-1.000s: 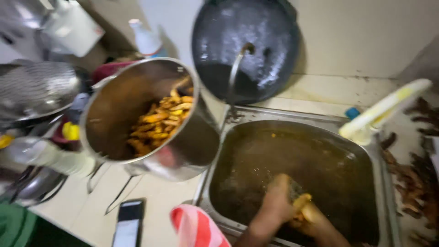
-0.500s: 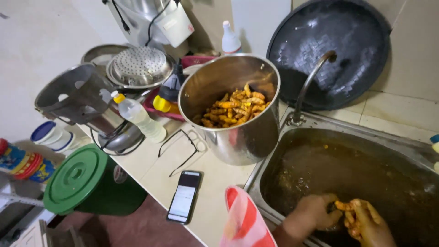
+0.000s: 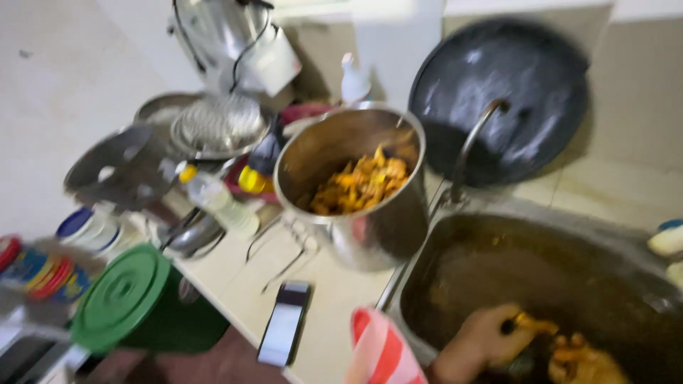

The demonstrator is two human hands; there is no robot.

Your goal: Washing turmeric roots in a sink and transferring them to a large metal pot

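Observation:
Both my hands are down in the near corner of a steel sink (image 3: 427, 245) full of murky brown water. My left hand (image 3: 480, 341), with a red and white striped sleeve (image 3: 380, 352) behind it, grips an orange food piece (image 3: 530, 326). Just right of it, my right hand (image 3: 580, 366) is stained orange, blurred and cut by the frame edge, and seems closed on more orange pieces. A large steel pot (image 3: 377, 227) holding orange-yellow food pieces (image 3: 359, 185) stands on the counter left of the sink.
A curved tap (image 3: 473, 139) rises behind the sink before a big black pan (image 3: 526, 78) leaning on the wall. A phone (image 3: 284, 323), glasses (image 3: 284, 245), a plastic bottle (image 3: 217, 199), metal bowls and a strainer (image 3: 217, 121) crowd the counter. A green-lidded bucket (image 3: 128, 299) stands below.
Over the last second the view swung left, bringing the counter clutter and the green bucket into sight. My hands have stayed in the sink's near corner, working the orange pieces.

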